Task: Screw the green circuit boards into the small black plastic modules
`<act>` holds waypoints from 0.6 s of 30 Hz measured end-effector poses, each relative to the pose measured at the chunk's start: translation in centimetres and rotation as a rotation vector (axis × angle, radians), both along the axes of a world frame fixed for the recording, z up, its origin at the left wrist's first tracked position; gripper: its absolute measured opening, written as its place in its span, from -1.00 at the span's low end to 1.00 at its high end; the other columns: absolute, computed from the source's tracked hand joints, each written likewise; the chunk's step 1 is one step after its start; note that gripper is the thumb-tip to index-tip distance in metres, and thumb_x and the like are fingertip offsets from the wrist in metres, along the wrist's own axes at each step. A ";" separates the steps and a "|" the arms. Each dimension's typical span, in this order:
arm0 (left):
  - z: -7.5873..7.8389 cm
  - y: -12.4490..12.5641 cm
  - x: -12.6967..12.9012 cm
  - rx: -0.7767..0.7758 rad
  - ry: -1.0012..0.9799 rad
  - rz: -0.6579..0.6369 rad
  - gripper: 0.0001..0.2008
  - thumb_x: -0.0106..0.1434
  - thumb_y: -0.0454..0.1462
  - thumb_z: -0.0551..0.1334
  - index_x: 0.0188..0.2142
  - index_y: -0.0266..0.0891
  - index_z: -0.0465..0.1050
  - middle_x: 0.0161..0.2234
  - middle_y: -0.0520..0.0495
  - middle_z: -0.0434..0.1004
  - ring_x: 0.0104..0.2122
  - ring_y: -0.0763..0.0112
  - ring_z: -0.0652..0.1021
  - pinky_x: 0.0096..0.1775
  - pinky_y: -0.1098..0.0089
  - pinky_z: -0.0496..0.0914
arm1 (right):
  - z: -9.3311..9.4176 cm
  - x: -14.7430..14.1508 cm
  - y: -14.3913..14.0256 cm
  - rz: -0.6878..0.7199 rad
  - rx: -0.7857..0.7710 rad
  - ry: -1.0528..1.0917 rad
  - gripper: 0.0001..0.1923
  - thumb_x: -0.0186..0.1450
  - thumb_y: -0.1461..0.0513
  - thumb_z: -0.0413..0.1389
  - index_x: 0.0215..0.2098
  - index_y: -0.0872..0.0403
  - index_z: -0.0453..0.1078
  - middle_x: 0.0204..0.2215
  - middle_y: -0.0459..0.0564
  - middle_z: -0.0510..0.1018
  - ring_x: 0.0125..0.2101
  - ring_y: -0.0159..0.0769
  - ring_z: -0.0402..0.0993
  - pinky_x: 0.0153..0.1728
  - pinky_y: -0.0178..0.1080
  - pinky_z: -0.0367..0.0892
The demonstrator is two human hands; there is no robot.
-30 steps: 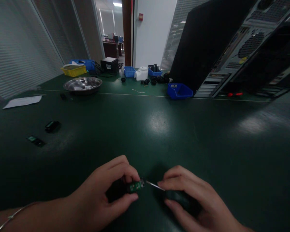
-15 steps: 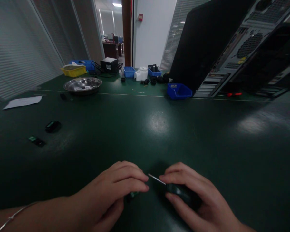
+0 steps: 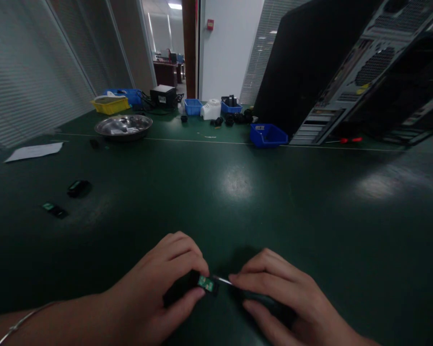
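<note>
My left hand (image 3: 173, 278) pinches a small black casing with a green circuit board (image 3: 206, 283) between thumb and fingers, low over the dark green table. My right hand (image 3: 281, 293) is closed around the dark handle of a screwdriver (image 3: 223, 281). Its thin metal shaft points left, and the tip is at the far right edge of the casing; whether it touches cannot be made out. Most of the handle is hidden by my fingers. Two similar small black pieces with green boards, one boxy (image 3: 78, 188) and one flatter (image 3: 54, 210), lie to the left.
A round metal tray (image 3: 123, 136) holds small parts at the back left, near a sheet of paper (image 3: 34, 151). Beyond stand a yellow bin (image 3: 110, 106) and a blue bin (image 3: 269, 136). A large computer case (image 3: 310, 72) rises at the right, with a red-handled tool (image 3: 351, 140) beside it.
My left fingers have drawn back and now grip the circuit-board piece, showing its green face. My right hand has brought the screwdriver left and down, its tip now beside the piece.
</note>
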State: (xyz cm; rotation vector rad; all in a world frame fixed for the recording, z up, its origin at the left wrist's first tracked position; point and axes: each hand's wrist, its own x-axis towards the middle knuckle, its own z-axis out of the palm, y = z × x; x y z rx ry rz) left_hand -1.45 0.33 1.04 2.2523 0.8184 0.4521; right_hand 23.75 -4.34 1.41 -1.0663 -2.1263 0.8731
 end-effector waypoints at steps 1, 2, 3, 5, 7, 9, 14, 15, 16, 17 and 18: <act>0.0 0.0 0.0 -0.002 0.006 -0.002 -0.78 0.25 -0.47 0.15 -0.17 -0.18 0.40 -0.19 -0.03 0.47 -0.17 0.30 0.45 -0.12 0.30 0.38 | 0.1 0.0 0.0 0.004 0.002 -0.022 -0.62 0.30 0.44 0.09 0.01 -0.01 0.49 -0.24 0.07 0.58 -0.24 -0.21 0.51 -0.23 -0.19 0.49; -0.1 0.0 0.1 -0.004 0.008 -0.004 -0.78 0.25 -0.47 0.15 -0.16 -0.18 0.40 -0.19 -0.03 0.47 -0.16 0.30 0.45 -0.10 0.30 0.37 | 0.2 0.0 0.1 0.004 0.014 -0.036 -0.61 0.30 0.44 0.08 0.02 0.00 0.49 -0.24 0.07 0.58 -0.24 -0.21 0.51 -0.24 -0.19 0.49; -0.1 0.0 0.1 -0.004 0.002 -0.005 -0.76 0.25 -0.47 0.15 -0.15 -0.17 0.39 -0.18 -0.03 0.47 -0.16 0.30 0.45 -0.09 0.29 0.37 | 0.3 -0.1 0.1 0.008 0.006 -0.050 -0.61 0.30 0.44 0.08 0.02 0.00 0.49 -0.24 0.07 0.57 -0.23 -0.21 0.51 -0.23 -0.17 0.48; -0.1 0.0 0.1 -0.010 -0.019 -0.005 -0.73 0.24 -0.47 0.16 -0.11 -0.16 0.38 -0.16 -0.03 0.46 -0.15 0.30 0.45 -0.09 0.31 0.37 | 0.3 -0.2 0.1 0.007 0.016 -0.047 -0.62 0.29 0.44 0.10 0.00 -0.01 0.50 -0.25 0.06 0.58 -0.24 -0.21 0.51 -0.23 -0.18 0.47; -0.2 0.0 0.0 -0.009 -0.041 -0.001 -0.71 0.23 -0.45 0.20 -0.07 -0.16 0.38 -0.15 -0.04 0.46 -0.14 0.29 0.45 -0.09 0.33 0.38 | 0.2 -0.2 0.1 -0.004 0.034 -0.039 -0.63 0.27 0.43 0.12 -0.03 -0.01 0.51 -0.26 0.05 0.59 -0.26 -0.21 0.50 -0.23 -0.17 0.46; -0.3 0.0 -0.1 -0.003 -0.039 -0.007 -0.70 0.23 -0.44 0.23 -0.06 -0.15 0.40 -0.14 -0.05 0.46 -0.14 0.27 0.44 -0.09 0.32 0.38 | 0.0 -0.3 0.1 -0.007 0.048 -0.062 -0.65 0.26 0.43 0.12 -0.05 -0.01 0.51 -0.27 0.05 0.59 -0.28 -0.21 0.50 -0.24 -0.17 0.44; -0.8 0.2 -0.3 0.014 -0.019 -0.022 -0.77 0.28 -0.44 0.19 -0.11 -0.16 0.44 -0.18 -0.05 0.46 -0.15 0.28 0.44 -0.11 0.32 0.35 | -0.1 -0.2 0.4 0.002 0.081 -0.118 -0.65 0.24 0.43 0.13 -0.07 -0.02 0.50 -0.30 0.01 0.61 -0.30 -0.22 0.52 -0.21 -0.14 0.39; -0.8 0.2 -0.3 0.013 -0.024 -0.019 -0.78 0.29 -0.44 0.19 -0.12 -0.16 0.44 -0.19 -0.05 0.46 -0.16 0.29 0.44 -0.12 0.32 0.35 | 0.0 -0.2 0.4 -0.007 0.085 -0.124 -0.64 0.24 0.43 0.13 -0.07 -0.02 0.50 -0.30 0.01 0.61 -0.30 -0.22 0.52 -0.20 -0.13 0.39; -0.9 0.2 -0.3 0.011 -0.028 -0.019 -0.78 0.29 -0.44 0.19 -0.12 -0.16 0.45 -0.20 -0.04 0.46 -0.17 0.29 0.44 -0.13 0.33 0.35 | 0.1 -0.3 0.4 -0.010 0.083 -0.136 -0.64 0.24 0.43 0.13 -0.07 -0.02 0.50 -0.29 0.02 0.61 -0.29 -0.21 0.52 -0.20 -0.14 0.39; -0.9 0.2 -0.3 0.007 -0.031 -0.020 -0.79 0.29 -0.43 0.20 -0.12 -0.16 0.45 -0.20 -0.04 0.46 -0.18 0.30 0.45 -0.14 0.34 0.35 | 0.3 -0.3 0.4 -0.005 0.076 -0.150 -0.65 0.24 0.43 0.12 -0.07 -0.01 0.51 -0.28 0.03 0.61 -0.29 -0.21 0.53 -0.20 -0.14 0.39; -0.8 0.2 -0.3 0.003 -0.034 -0.025 -0.79 0.29 -0.43 0.20 -0.13 -0.16 0.45 -0.21 -0.03 0.46 -0.18 0.31 0.45 -0.14 0.35 0.35 | 0.4 -0.3 0.4 0.001 0.071 -0.160 -0.65 0.24 0.42 0.12 -0.07 -0.01 0.51 -0.28 0.03 0.61 -0.29 -0.21 0.53 -0.22 -0.15 0.39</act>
